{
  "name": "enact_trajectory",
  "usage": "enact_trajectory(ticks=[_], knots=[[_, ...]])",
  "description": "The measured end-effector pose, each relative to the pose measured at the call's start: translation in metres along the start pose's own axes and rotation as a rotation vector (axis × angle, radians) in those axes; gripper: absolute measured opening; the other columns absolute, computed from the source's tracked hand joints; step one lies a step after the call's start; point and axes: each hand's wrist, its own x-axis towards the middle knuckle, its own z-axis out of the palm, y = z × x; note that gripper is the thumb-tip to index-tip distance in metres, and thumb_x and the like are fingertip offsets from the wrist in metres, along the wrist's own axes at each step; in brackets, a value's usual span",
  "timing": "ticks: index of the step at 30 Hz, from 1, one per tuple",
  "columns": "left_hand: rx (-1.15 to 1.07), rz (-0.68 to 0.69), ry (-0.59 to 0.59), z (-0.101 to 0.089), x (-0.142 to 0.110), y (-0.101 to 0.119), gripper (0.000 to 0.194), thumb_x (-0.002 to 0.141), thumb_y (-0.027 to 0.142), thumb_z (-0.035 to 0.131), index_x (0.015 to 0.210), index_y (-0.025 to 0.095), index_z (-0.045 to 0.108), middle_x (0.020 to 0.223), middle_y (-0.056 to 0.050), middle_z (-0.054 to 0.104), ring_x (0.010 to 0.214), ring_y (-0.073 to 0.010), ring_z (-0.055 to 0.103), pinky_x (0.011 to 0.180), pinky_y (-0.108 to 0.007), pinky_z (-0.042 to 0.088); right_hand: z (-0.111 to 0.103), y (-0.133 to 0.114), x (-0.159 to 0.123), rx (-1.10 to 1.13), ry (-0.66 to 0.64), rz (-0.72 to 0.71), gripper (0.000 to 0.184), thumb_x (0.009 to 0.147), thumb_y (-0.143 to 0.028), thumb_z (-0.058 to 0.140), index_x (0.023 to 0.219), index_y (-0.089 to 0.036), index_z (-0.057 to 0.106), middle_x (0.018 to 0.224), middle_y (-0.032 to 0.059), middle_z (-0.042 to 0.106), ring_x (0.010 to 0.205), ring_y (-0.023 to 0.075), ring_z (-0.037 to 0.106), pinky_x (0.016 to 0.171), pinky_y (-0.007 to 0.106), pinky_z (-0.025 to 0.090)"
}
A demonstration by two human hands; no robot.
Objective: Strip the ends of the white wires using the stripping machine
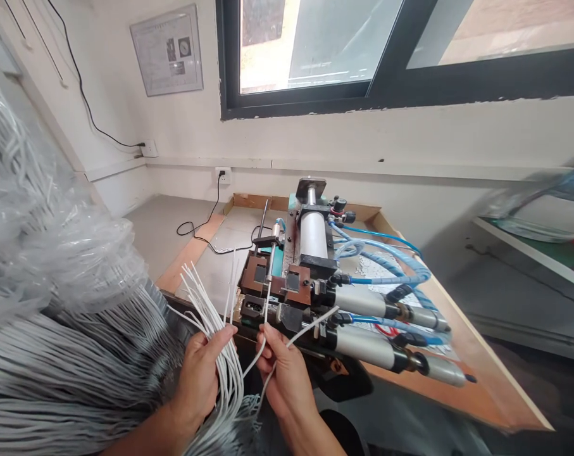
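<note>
A shallow tray with wooden sides held a pneumatic machine, its blue air hoses and a scatter of small white scraps, while at the left a crumpled clear plastic bag wrapped the upper part of a thick mass of grey cables, whose lower lengths spilled out uncovered. The left edge of the view cut off both bag and mass; forearms and hands hid part of the cables below. In front of the machine, the left hand had its grip closed round a bundle of white cables, their loose ends fanning upward and their lower lengths curving down between the wrists. The right hand had its grip pinched, thumb against fingers, on a single white cable that rose to the machine's front; its tip seemed to lie among the brown blocks, though the fittings there made this hard to confirm. A second white cable passed by the right hand and slanted up across the machine. Two smooth, silvery cylinders with black collars reached rightward, and the brown blocks looked squared and worn.
</note>
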Motion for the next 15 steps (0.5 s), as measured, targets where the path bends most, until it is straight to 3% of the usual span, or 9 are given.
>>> enact_trajectory(ticks=[3,7,11,15], knots=[[-0.004,0.015,-0.014,0.002,0.000,-0.001,0.017,0.059,0.026,0.072,0.066,0.011,0.066,0.050,0.002,0.058,0.047,-0.0088,0.050,0.048,-0.020,0.038,0.000,-0.001,0.003,0.042,-0.051,0.052,0.027,0.045,-0.026,0.080,0.062,-0.012,0.064,0.052,-0.0026,0.051,0.041,0.0022,0.032,0.034,0.012,0.021],[0.015,0.047,-0.061,0.003,-0.002,-0.005,0.013,0.059,0.023,0.071,0.067,0.014,0.065,0.052,0.003,0.060,0.048,-0.0093,0.052,0.051,-0.020,0.039,-0.001,0.003,0.003,-0.020,-0.162,0.080,0.026,0.055,-0.032,0.076,0.070,-0.013,0.067,0.055,-0.0018,0.053,0.047,0.0061,0.042,0.043,0.017,0.034],[0.110,0.076,-0.150,0.001,-0.004,-0.011,0.014,0.061,0.022,0.069,0.069,0.011,0.067,0.059,-0.002,0.066,0.056,-0.0154,0.057,0.057,-0.025,0.043,-0.002,0.009,-0.004,-0.220,-0.228,-0.068,0.026,0.057,-0.033,0.074,0.075,-0.015,0.068,0.065,0.0008,0.061,0.057,0.0107,0.050,0.057,0.022,0.039],[0.100,0.039,-0.180,-0.001,-0.004,-0.012,0.016,0.062,0.022,0.069,0.071,0.010,0.066,0.063,-0.004,0.068,0.061,-0.0175,0.061,0.064,-0.028,0.046,-0.007,0.011,-0.011,-0.354,-0.175,-0.212,0.024,0.062,-0.038,0.070,0.069,-0.015,0.067,0.060,-0.0004,0.057,0.051,0.0094,0.043,0.047,0.021,0.033]])
